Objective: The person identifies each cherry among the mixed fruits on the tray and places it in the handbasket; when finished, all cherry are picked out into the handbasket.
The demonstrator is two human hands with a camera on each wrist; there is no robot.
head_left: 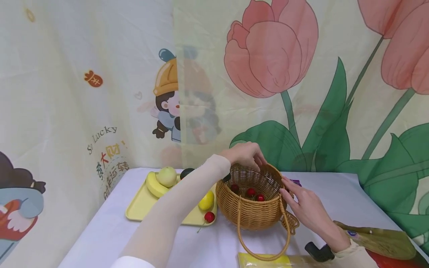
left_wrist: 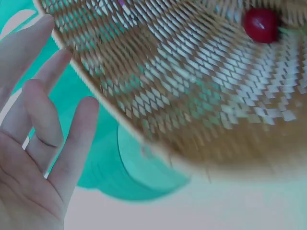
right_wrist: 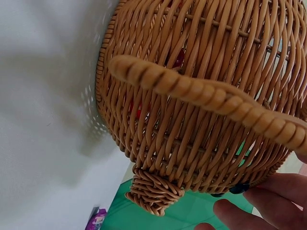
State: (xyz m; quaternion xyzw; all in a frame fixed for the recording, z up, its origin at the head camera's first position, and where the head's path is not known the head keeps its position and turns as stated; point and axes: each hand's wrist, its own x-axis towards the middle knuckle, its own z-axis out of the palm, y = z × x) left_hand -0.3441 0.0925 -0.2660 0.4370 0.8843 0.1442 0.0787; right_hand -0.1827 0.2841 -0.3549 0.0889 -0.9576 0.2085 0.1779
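Note:
A round wicker basket stands on the table, tilted toward me, its handle folded down in front. Three red cherries lie inside; the left wrist view shows one cherry against the weave. My left hand reaches over the back rim, its loosely bent fingers right at the edge with nothing held. On the basket's right side my right hand touches the rim with fairly straight fingers. From below, those fingers show beside the wicker wall.
Left of the basket is a yellow tray with a banana, a pale green round fruit, a dark fruit and a lemon. Another cherry sits at its corner. Packages lie at front right.

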